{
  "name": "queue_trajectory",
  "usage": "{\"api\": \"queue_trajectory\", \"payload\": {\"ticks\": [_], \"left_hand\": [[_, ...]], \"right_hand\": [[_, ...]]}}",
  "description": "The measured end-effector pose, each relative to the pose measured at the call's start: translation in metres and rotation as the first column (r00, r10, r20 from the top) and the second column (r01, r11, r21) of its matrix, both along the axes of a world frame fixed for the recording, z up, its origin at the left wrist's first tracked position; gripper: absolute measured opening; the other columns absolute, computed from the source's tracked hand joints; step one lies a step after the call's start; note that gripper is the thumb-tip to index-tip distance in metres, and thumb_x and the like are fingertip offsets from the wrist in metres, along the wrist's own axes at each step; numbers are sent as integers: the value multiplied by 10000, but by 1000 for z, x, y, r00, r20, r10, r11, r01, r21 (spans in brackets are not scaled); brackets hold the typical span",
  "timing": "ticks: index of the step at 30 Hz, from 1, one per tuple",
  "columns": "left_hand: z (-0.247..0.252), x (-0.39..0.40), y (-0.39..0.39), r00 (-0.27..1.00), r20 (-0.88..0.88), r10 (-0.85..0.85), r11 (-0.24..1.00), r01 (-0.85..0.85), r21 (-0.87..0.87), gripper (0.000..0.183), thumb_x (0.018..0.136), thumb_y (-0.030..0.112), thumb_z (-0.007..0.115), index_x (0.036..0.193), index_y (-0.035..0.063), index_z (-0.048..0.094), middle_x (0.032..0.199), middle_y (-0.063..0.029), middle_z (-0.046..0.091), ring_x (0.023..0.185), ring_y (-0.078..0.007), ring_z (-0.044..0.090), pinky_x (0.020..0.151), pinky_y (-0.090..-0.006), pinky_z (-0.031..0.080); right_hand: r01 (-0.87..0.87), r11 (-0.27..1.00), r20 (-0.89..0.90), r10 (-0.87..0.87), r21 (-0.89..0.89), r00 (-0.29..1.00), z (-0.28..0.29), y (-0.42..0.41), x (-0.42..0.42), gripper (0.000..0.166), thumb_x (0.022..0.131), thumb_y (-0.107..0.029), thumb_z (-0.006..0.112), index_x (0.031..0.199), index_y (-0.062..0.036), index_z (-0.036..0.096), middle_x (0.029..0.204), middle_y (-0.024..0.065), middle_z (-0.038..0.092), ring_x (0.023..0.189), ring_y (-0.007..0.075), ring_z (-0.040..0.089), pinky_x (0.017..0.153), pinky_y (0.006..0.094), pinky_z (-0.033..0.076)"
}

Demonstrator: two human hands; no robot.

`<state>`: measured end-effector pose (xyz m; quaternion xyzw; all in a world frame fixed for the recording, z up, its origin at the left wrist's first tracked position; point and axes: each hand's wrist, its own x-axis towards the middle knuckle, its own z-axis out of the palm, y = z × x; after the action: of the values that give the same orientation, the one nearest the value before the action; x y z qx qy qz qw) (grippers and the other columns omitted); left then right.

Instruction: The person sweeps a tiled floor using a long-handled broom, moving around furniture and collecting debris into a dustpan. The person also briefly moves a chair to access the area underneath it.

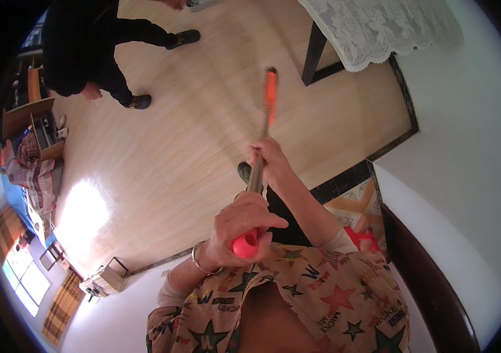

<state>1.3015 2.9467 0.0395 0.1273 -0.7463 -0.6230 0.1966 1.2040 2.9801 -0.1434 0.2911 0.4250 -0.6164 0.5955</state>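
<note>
Both hands grip a long-handled floor tool, its metal pole (257,175) running away from my chest. My left hand (244,220), with a bangle at the wrist, wraps the pole's top by a pinkish-red end cap (246,245) that has a hanging hole. Farther down the pole, my right hand (270,154) is closed around it with the arm stretched out. At the far end is a narrow orange head (271,95), blurred; whether it belongs to a broom or a mop cannot be told. Beneath it lies a pale tiled floor (197,119).
Another person (87,48) in dark clothes stands at the upper left. A dark-legged table with a white lace tablecloth (378,31) is at the upper right, beside a white wall (458,114). Along the left are a wooden cabinet (27,117), a bed with blankets (34,176) and a window (25,276).
</note>
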Motion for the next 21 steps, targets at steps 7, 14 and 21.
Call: {"api": "queue_trajectory", "payload": {"ticks": [7,14,21], "left_hand": [[-84,-15,-30,960,235,150,876,-240,418,226,685,-85,423,836,-23,579,869,-95,555,763,-138,539,710,-230,437],[-68,12,-102,977,169,130,988,-141,59,241,606,-53,465,786,12,611,709,-76,504,614,-163,450,601,-256,385],[-34,44,-123,998,10,62,981,-59,-182,307,609,-9,614,899,88,614,703,-59,517,697,-246,500,696,-350,430]], "right_hand": [[71,944,-68,-52,323,996,-105,-11,-44,120,722,58,401,698,-59,388,598,60,371,470,175,396,398,313,358],[-88,995,-18,87,-51,996,-108,-128,2,119,724,47,415,647,-43,410,553,71,423,434,164,421,393,297,360],[-379,903,-133,359,-202,924,-52,-180,19,113,751,14,426,645,-22,409,534,83,438,403,148,424,380,282,375]]}}
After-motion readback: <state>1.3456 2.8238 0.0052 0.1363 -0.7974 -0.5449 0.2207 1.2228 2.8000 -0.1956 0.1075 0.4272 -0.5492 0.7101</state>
